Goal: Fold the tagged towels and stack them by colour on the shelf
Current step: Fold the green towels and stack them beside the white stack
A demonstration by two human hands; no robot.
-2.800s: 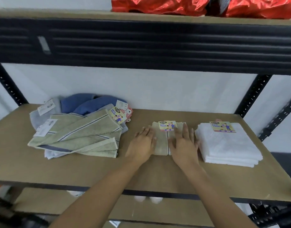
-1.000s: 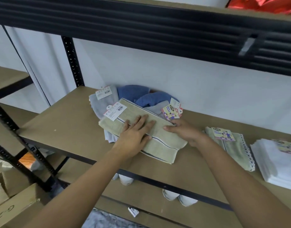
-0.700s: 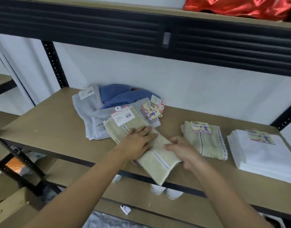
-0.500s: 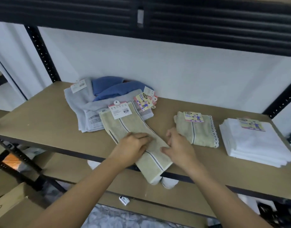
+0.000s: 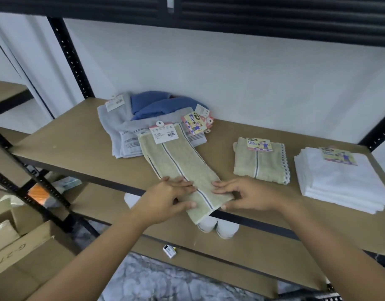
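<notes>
Pinching long green towel [image 5: 176,161] at near end: right hand [image 5: 246,197], thumb beneath; left hand [image 5: 165,198] presses flat fingers on it; far end hides part of grey towels [image 5: 115,131].

- The left hand [image 5: 165,198] and right hand [image 5: 250,196] have left the small folded beige towel [image 5: 261,164], which now lies beyond the right hand.
- The long beige striped towel [image 5: 176,168] has been drawn off the grey and blue towel pile [image 5: 126,131] beyond the left hand. It now lies slantwise under both hands, its near end overhanging the shelf's front edge [image 5: 100,177].
</notes>
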